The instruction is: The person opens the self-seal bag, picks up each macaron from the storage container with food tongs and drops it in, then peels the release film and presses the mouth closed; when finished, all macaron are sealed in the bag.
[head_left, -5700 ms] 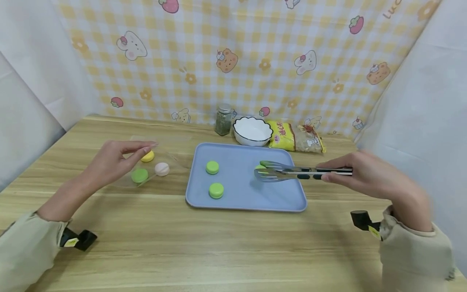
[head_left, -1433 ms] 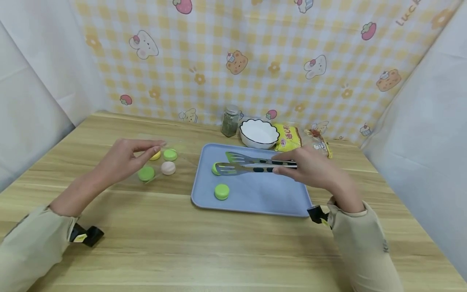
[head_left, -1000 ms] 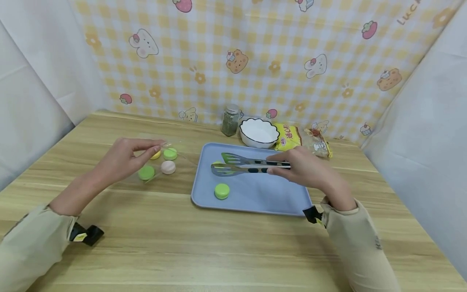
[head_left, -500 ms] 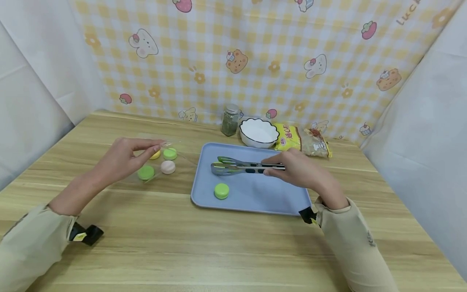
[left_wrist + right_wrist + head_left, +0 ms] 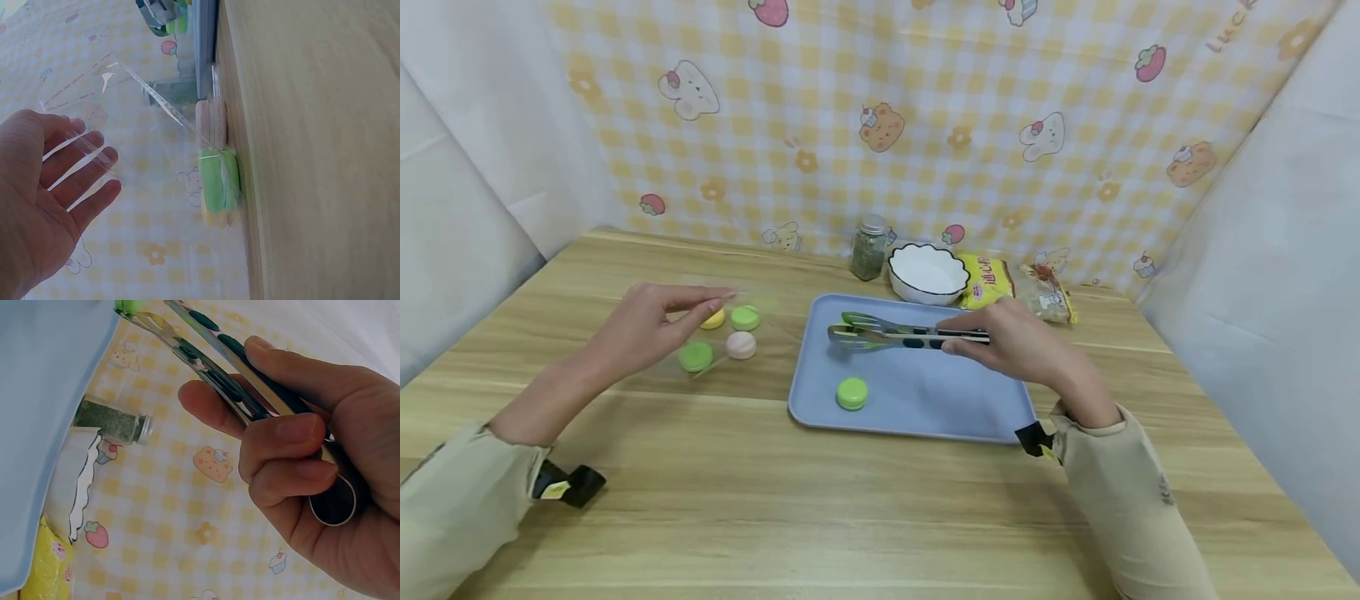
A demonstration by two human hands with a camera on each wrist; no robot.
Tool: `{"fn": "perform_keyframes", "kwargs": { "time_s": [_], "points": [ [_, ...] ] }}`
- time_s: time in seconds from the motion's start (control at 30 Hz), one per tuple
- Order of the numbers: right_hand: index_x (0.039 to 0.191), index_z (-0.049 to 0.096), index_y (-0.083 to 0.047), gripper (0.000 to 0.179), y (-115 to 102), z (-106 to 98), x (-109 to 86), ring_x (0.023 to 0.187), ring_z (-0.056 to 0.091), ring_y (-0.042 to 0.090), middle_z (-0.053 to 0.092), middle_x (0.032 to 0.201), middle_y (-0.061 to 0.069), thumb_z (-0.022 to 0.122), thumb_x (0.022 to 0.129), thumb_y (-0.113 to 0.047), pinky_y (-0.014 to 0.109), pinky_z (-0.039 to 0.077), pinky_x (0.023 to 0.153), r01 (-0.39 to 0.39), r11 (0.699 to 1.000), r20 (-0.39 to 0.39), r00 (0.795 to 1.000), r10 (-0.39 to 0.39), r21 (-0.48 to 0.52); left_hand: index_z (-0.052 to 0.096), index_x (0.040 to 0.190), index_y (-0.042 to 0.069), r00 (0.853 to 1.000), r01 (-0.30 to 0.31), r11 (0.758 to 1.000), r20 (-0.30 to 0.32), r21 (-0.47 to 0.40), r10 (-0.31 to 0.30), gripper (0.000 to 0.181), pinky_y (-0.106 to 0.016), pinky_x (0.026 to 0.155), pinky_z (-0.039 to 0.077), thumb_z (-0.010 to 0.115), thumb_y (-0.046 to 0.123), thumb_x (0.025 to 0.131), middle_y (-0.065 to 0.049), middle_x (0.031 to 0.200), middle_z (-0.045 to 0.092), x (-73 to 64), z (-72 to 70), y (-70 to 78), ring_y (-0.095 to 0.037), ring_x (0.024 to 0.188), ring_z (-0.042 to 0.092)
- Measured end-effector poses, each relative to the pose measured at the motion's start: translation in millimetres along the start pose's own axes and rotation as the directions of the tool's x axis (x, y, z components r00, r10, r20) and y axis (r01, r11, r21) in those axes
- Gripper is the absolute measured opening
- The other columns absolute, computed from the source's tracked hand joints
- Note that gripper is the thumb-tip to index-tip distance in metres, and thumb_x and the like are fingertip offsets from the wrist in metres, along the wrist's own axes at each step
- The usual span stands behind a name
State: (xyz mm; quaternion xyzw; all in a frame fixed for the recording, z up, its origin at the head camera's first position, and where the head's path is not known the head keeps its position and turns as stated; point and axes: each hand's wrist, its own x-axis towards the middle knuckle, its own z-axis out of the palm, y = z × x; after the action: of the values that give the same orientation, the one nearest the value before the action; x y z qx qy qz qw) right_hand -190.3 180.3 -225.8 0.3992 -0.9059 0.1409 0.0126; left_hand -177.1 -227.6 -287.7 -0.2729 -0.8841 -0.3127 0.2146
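In the head view, my left hand (image 5: 643,329) pinches the raised edge of a clear plastic bag (image 5: 150,125) between thumb and fingers. Two green macarons, one yellow and one pale pink macaron (image 5: 741,345) lie in and around the bag. My right hand (image 5: 1022,342) grips metal tongs (image 5: 917,335) by their dark-padded arms, over the back left of the blue tray (image 5: 940,404). Between the tong heads sits a green macaron (image 5: 129,305), mostly hidden from above by the slotted metal. A second green macaron (image 5: 852,393) rests on the tray's front left.
Behind the tray stand a glass jar of dried herbs (image 5: 869,248), a white scalloped bowl (image 5: 928,275) and a yellow pasta packet (image 5: 988,283). A checked cloth (image 5: 820,108) hangs along the back of the wooden table (image 5: 775,500).
The tongs have moved from the tray's right side to its back left and closed in around a green macaron. Another green macaron has gone from the tray to the bag's group.
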Motion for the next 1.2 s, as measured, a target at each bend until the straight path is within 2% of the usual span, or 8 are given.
{"fn": "perform_keyframes", "kwargs": {
  "time_s": [0.1, 0.23, 0.3, 0.43, 0.6, 0.77, 0.9, 1.2],
  "points": [
    [0.112, 0.068, -0.004, 0.028, -3.4, -0.6, 1.8, 0.04, 0.034, 0.003, 0.062, 0.064, -0.004, 0.065, 0.089, -0.02, 0.025, 0.038, 0.049, 0.01, 1.0, -0.007, 1.0, -0.01, 0.008, 0.068, 0.113, 0.006, 1.0, 0.009, 1.0, -0.004, 0.014, -0.009, 0.023, -0.01, 0.065, 0.04, 0.06, 0.009, 0.092, -0.007, 0.107, 0.067, -1.9, -1.8, -0.6, -0.023, 0.092, 0.064],
    [0.114, 0.068, -0.006, 0.029, -8.7, -0.4, 4.4, 0.038, 0.028, 0.003, 0.041, 0.045, -0.01, 0.064, 0.09, -0.022, 0.025, 0.034, 0.045, 0.009, 1.0, -0.01, 1.0, -0.009, -0.001, 0.068, 0.113, 0.004, 1.0, 0.005, 1.0, 0.009, -0.002, -0.005, 0.024, -0.011, 0.064, 0.039, 0.06, 0.007, 0.091, -0.01, 0.108, 0.066, -1.7, -1.8, -1.3, -0.026, 0.093, 0.064],
    [0.115, 0.067, -0.006, 0.03, -11.5, 0.3, 7.1, 0.037, 0.027, 0.004, 0.039, 0.043, -0.011, 0.063, 0.09, -0.022, 0.024, 0.034, 0.045, 0.011, 1.0, -0.006, 1.0, -0.011, 0.001, 0.067, 0.114, 0.003, 1.0, 0.008, 1.0, 0.014, -0.002, -0.008, 0.024, -0.012, 0.062, 0.039, 0.059, 0.008, 0.092, -0.01, 0.109, 0.066, -1.5, -1.3, -1.3, -0.025, 0.093, 0.064],
    [0.115, 0.067, -0.005, 0.03, -19.0, 3.0, 16.5, 0.037, 0.027, 0.004, 0.048, 0.048, -0.01, 0.062, 0.091, -0.022, 0.025, 0.034, 0.045, 0.033, 0.999, 0.003, 0.999, -0.033, 0.016, 0.068, 0.113, 0.004, 1.0, 0.018, 1.0, 0.015, 0.006, -0.018, 0.023, -0.014, 0.061, 0.039, 0.058, 0.011, 0.093, -0.007, 0.109, 0.066, -0.9, -0.1, -0.7, -0.021, 0.092, 0.064],
    [0.112, 0.068, -0.002, 0.028, -27.6, 8.0, 29.8, 0.04, 0.037, 0.003, 0.068, 0.073, -0.001, 0.062, 0.091, -0.02, 0.024, 0.037, 0.046, 0.097, 0.994, -0.002, 0.995, -0.097, 0.054, 0.068, 0.114, 0.005, 1.0, 0.014, 1.0, 0.01, 0.003, -0.014, 0.023, -0.01, 0.065, 0.04, 0.058, 0.01, 0.093, -0.007, 0.109, 0.066, -1.5, -0.1, -1.3, -0.022, 0.094, 0.063],
    [0.112, 0.068, -0.003, 0.027, -33.7, 9.9, 37.5, 0.039, 0.033, 0.003, 0.063, 0.064, -0.007, 0.062, 0.092, -0.02, 0.023, 0.033, 0.045, 0.105, 0.993, -0.019, 0.994, -0.104, 0.047, 0.067, 0.114, 0.004, 1.0, -0.006, 1.0, 0.012, -0.009, 0.007, 0.024, -0.005, 0.072, 0.038, 0.058, 0.007, 0.092, -0.012, 0.109, 0.066, -1.7, -1.1, -1.8, -0.029, 0.097, 0.062],
    [0.115, 0.067, -0.005, 0.029, -37.1, 10.2, 42.0, 0.038, 0.031, 0.005, 0.055, 0.054, -0.011, 0.06, 0.092, -0.023, 0.024, 0.033, 0.046, 0.077, 0.997, -0.022, 0.997, -0.076, 0.027, 0.067, 0.115, 0.006, 1.0, -0.004, 1.0, 0.021, -0.015, 0.004, 0.025, -0.01, 0.066, 0.039, 0.057, 0.007, 0.093, -0.011, 0.11, 0.065, -1.6, -1.3, -2.0, -0.028, 0.097, 0.062],
    [0.115, 0.067, -0.006, 0.029, -43.2, 15.2, 56.9, 0.045, 0.045, 0.005, 0.07, 0.082, -0.002, 0.06, 0.093, -0.023, 0.024, 0.039, 0.052, 0.101, 0.993, -0.036, 0.994, -0.098, 0.067, 0.066, 0.116, 0.006, 0.999, -0.005, 0.999, 0.034, -0.04, 0.006, 0.025, -0.013, 0.065, 0.039, 0.056, 0.006, 0.093, -0.009, 0.111, 0.065, -1.9, -1.4, -0.9, -0.026, 0.1, 0.06]
  ]
}}
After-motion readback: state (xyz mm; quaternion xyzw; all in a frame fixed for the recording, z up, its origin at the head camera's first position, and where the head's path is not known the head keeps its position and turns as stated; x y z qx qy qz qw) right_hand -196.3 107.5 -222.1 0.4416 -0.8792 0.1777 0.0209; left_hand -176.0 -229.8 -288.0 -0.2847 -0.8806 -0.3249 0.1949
